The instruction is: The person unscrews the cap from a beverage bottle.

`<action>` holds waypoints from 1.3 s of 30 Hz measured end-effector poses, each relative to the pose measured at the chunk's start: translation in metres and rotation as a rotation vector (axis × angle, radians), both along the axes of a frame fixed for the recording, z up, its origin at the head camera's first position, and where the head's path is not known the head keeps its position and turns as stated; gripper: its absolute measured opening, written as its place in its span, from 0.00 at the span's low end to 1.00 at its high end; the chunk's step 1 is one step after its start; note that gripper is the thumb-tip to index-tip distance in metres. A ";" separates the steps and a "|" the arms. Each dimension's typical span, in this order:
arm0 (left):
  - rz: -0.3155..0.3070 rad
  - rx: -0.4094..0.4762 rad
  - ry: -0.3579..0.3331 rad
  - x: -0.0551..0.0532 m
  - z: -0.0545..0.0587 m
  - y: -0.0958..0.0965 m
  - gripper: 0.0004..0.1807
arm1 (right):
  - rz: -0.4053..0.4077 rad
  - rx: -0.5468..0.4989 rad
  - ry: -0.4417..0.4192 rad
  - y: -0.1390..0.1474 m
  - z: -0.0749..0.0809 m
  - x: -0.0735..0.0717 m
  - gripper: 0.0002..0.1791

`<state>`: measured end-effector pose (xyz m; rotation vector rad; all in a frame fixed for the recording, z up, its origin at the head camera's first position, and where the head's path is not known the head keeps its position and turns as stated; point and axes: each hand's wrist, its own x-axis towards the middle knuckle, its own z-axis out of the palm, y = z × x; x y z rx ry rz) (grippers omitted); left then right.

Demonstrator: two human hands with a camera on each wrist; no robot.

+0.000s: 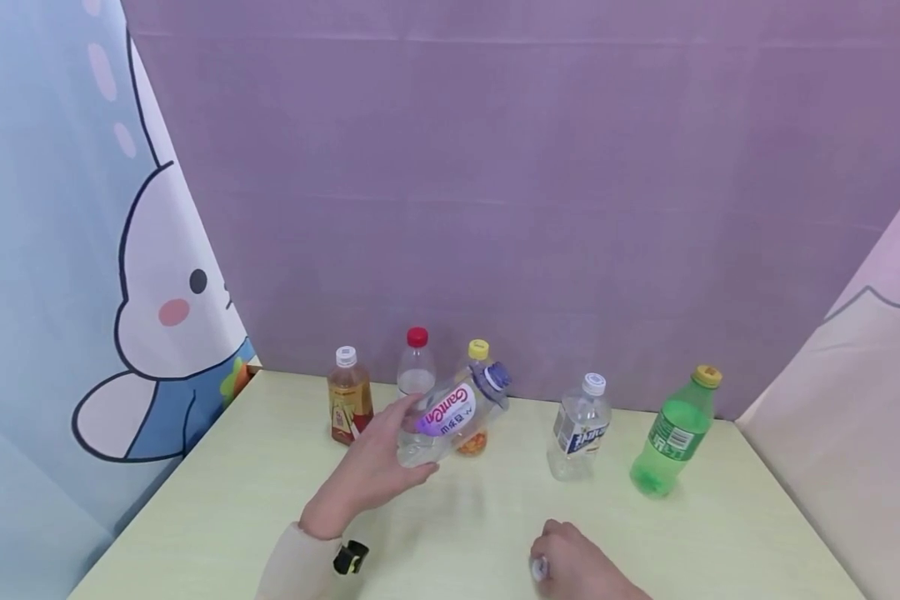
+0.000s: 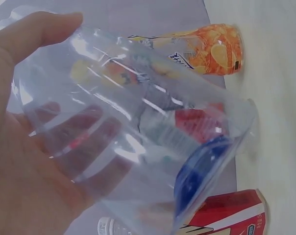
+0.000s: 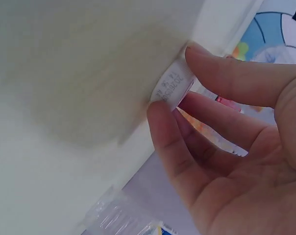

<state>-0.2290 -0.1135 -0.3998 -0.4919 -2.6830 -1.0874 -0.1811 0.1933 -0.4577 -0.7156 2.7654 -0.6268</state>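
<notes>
Pinching a white cap between thumb and forefinger, the right hand is nearest, low by the pale table. Farther in, the left hand grips a clear Ganten bottle, tilted with its purple top up and to the right. Beyond stand a green bottle and, left of it, a clear white-capped bottle. A yellow-capped bottle is partly hidden behind the gripped one; leftward are a red-capped bottle and an amber bottle. Purple cloth hangs at the back.
</notes>
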 end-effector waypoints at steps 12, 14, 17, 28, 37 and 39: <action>-0.052 0.107 0.029 -0.004 -0.011 0.011 0.53 | 0.126 -0.051 -0.004 -0.008 -0.005 0.001 0.10; -0.054 0.118 0.052 -0.005 -0.015 0.014 0.53 | 0.093 -0.072 -0.042 -0.009 0.000 0.002 0.13; -0.043 0.141 0.054 -0.005 -0.019 0.023 0.52 | -0.006 -0.088 -0.122 -0.008 0.010 0.002 0.17; -0.002 0.240 -0.018 -0.002 -0.027 0.061 0.52 | -0.057 -0.143 0.235 0.017 0.032 -0.005 0.15; -0.053 0.246 -0.061 -0.007 -0.034 0.079 0.56 | -0.291 -0.280 0.431 0.043 0.057 -0.024 0.19; -0.048 0.239 -0.062 -0.008 -0.036 0.083 0.56 | -0.330 -0.314 0.482 0.050 0.063 -0.029 0.21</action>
